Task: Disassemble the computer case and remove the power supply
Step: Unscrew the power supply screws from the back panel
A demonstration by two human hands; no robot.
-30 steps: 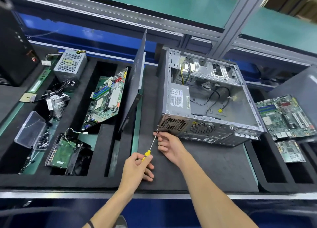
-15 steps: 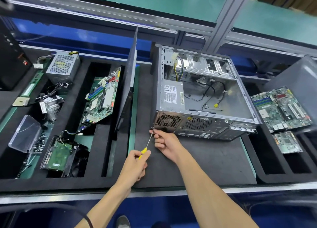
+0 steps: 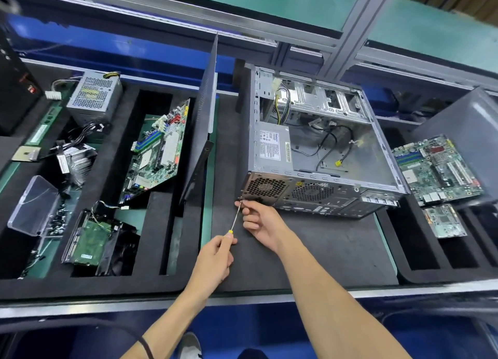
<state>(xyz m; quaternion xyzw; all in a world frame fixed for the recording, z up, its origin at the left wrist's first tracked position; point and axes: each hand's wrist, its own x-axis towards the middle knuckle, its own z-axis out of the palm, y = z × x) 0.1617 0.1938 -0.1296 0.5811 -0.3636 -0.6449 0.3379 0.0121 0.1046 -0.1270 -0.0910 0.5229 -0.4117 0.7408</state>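
Left hand (image 3: 215,259): you still grip the screwdriver (image 3: 235,218).
Right hand (image 3: 262,222): fingers steadying its tip.
Change: none; power supply (image 3: 272,148) screw still in.

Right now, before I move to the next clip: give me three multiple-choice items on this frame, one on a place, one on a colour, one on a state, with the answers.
1. Where does the screwdriver tip sit?
A. at the lower left corner of the computer case back
B. on the loose board at far right
C. inside the clear box

2. What colour is the screwdriver handle?
A. red
B. yellow
C. blue

3. Is the power supply out of the case?
A. yes, on the mat
B. no, it sits inside
C. it is in a hand

Answers: 1 A, the right hand steadies the shaft at that corner; 2 B, yellow shows above the left hand gripping it; 3 B, its labelled grey box fills the case's near left corner.
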